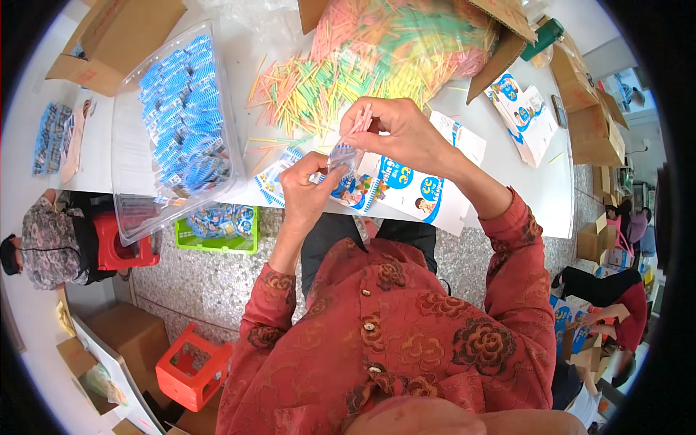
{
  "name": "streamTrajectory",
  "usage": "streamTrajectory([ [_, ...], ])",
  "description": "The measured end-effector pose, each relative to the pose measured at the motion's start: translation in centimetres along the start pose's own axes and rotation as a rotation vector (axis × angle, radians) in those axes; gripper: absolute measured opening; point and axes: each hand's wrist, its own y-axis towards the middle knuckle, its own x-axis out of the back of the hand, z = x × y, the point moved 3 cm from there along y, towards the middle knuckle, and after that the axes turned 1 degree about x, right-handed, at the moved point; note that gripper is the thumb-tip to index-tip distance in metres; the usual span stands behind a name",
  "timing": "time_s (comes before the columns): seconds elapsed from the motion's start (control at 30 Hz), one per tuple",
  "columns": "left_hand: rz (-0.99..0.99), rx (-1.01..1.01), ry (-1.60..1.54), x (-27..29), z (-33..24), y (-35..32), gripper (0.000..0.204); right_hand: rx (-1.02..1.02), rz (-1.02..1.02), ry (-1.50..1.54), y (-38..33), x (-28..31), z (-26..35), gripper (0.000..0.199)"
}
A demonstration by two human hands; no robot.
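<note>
My right hand (397, 134) pinches a small bunch of thin pale-pink sticks (361, 122) between thumb and fingers. Just below it, my left hand (301, 187) is closed on a small clear-and-blue plastic packet (345, 158), its top end facing the sticks. The lower ends of the sticks are at the packet's mouth; whether they are inside, I cannot tell. Under my hands lie blue-and-white printed packets (274, 185) and a flat printed card box (428, 194). Beyond them spreads a heap of yellow, green and pink sticks (304, 90).
A clear plastic tray (230, 156) of blue packets stands at left. Behind the heap sits a large bag of sticks (420, 36) by an open carton (500, 51). Folded printed boxes (523, 119) lie at right. Below the table are a green basket (217, 248) and a red stool (190, 370). Other people sit at both sides.
</note>
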Motion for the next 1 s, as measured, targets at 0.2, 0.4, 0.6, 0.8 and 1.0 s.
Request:
streamTrajectory([
  [0.2, 0.021, 0.039, -0.045, -0.5, -0.1, 0.7, 0.012, 0.037, -0.017, -0.028, 1.1, 0.0, -0.8, 0.013],
  [0.4, 0.031, -0.032, 0.013, -0.6, 0.4, 1.1, 0.011, 0.091, -0.133, -0.048, 2.1, 0.2, -2.8, 0.030],
  [0.6, 0.074, -0.005, -0.050, -1.0, 0.9, 1.2, 0.011, 0.007, -0.062, -0.034, 2.1, 0.4, -2.7, 0.027],
  [0.8, 0.103, 0.015, -0.049, -1.3, 0.6, 1.0, 0.011, -0.027, -0.097, 0.052, 2.1, 0.2, -2.9, 0.027],
  [1.0, 0.112, 0.044, -0.078, -1.5, 0.9, 0.7, 0.009, 0.038, -0.120, 0.071, 1.7, -0.9, -3.6, 0.026],
])
